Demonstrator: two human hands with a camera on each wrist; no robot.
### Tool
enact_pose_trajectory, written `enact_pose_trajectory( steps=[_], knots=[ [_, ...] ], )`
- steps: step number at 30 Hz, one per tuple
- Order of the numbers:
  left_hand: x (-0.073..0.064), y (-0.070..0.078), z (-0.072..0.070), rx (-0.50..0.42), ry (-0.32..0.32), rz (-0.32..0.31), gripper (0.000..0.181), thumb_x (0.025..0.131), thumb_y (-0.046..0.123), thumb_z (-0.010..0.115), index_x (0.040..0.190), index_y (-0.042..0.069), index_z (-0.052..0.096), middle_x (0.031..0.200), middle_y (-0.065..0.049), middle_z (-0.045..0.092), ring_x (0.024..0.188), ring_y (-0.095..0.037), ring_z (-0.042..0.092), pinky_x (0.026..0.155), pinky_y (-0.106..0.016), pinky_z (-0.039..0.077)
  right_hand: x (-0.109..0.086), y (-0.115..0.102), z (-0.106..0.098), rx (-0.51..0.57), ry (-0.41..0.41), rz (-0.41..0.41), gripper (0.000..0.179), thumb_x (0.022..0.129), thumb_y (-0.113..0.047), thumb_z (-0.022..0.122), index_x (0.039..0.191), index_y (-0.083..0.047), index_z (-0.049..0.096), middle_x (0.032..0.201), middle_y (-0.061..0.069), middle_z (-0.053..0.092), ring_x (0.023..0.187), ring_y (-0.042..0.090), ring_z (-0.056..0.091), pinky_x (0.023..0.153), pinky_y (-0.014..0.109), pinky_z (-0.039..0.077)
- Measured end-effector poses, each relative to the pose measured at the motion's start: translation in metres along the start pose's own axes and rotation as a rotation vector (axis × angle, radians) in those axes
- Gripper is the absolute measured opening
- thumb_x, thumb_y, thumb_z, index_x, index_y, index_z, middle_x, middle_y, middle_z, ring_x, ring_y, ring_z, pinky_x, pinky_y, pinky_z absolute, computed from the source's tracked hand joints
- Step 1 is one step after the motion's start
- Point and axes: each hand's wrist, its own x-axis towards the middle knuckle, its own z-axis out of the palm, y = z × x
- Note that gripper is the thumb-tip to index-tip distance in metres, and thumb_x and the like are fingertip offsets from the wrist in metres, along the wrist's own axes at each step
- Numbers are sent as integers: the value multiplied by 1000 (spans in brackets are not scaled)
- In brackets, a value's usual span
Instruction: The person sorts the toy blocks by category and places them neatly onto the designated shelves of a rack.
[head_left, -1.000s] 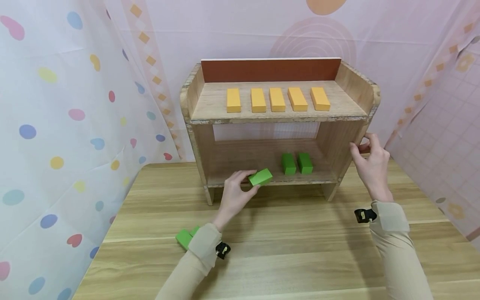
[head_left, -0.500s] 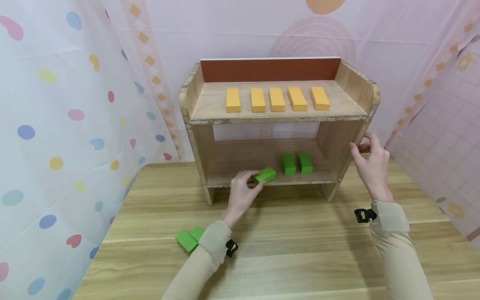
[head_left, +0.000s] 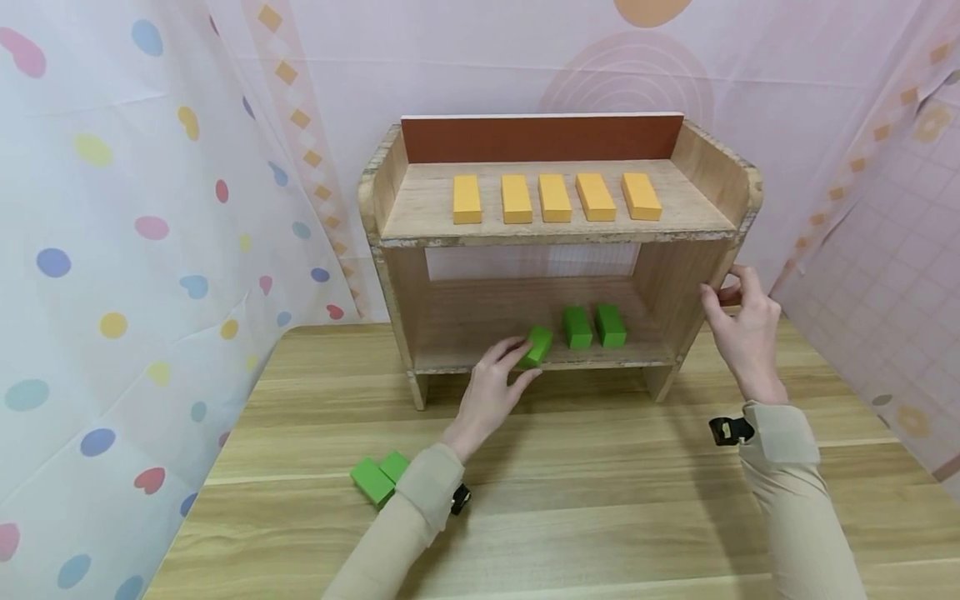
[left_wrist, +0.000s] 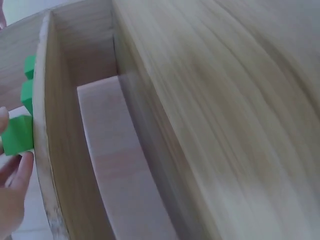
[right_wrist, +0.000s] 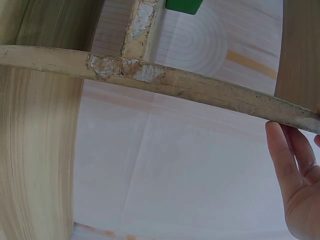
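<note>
My left hand point(head_left: 491, 396) is at the front of the lower board of a wooden shelf point(head_left: 558, 239), pinching a green block point(head_left: 537, 347) between fingers and thumb. The same block point(left_wrist: 18, 135) appears at the left edge of the left wrist view, fingertips against its sides. Two more green blocks, a middle one point(head_left: 577, 327) and a right one point(head_left: 611, 326), lie side by side to its right. My right hand point(head_left: 744, 333) grips the edge of the shelf's right side panel; in the right wrist view its fingertips point(right_wrist: 274, 129) press that edge.
Several yellow blocks point(head_left: 555, 198) lie in a row on the top board. Two green blocks point(head_left: 372, 482) lie on the wooden table point(head_left: 585, 500) at front left, partly behind the left sleeve. A patterned curtain point(head_left: 150, 250) hangs at the left and behind the shelf.
My left hand has moved right and slightly forward with the green block, which has turned from slanting sideways to pointing more front to back. My right hand has stayed on the side panel.
</note>
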Motion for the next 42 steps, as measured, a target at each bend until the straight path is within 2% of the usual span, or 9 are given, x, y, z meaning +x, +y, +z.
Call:
enact_pose_trajectory(
  steps=[5,7,10,14,19,28,36,42],
  knots=[
    [-4,-10,-8,259,-12,293,36,88,16,67,121,4,64,127,-12,62,118,-26,59,100,-32,49,0,-1,0,3,-6,3,28,91,-18,59,113,0,57,76,23,63,63,-25,37,61,5,34],
    [-5,-14,-10,351,-8,384,36,87,17,68,122,5,64,126,-10,64,119,-24,59,102,-31,47,0,-1,0,2,-2,3,28,91,-18,60,112,0,57,76,23,63,63,-25,37,61,7,34],
    [-6,-16,-10,450,-5,461,39,87,19,68,123,5,63,125,-9,65,119,-22,59,103,-29,46,0,0,0,1,3,2,28,90,-18,60,112,0,58,75,23,63,63,-26,37,62,8,34],
    [-6,-15,-6,523,-15,503,42,88,23,67,125,4,61,127,-11,63,120,-24,58,105,-30,45,0,0,0,1,-3,1,28,90,-18,60,112,-1,57,75,23,63,63,-25,37,61,5,34],
    [-4,-9,0,564,-36,485,44,90,29,63,127,7,59,131,-11,59,122,-25,56,103,-32,47,0,-1,0,1,-11,6,29,91,-19,60,113,-1,57,76,22,63,63,-24,38,60,2,33],
    [2,4,12,643,-129,330,50,97,37,50,138,9,49,139,-12,51,127,-26,50,100,-34,49,0,-1,-1,3,-13,11,28,91,-18,60,113,-1,57,76,22,63,63,-24,38,62,5,34],
    [7,9,20,674,-102,265,51,97,39,49,138,10,48,139,-10,51,127,-24,50,97,-34,51,0,-1,0,0,-16,11,28,91,-18,60,113,-1,57,76,21,63,64,-25,38,63,15,39],
    [11,11,23,699,-112,233,51,98,42,47,139,12,48,140,-8,51,128,-23,49,95,-34,51,0,0,0,1,-9,9,27,91,-17,60,112,-1,57,76,22,63,63,-26,38,62,14,38]
  ],
)
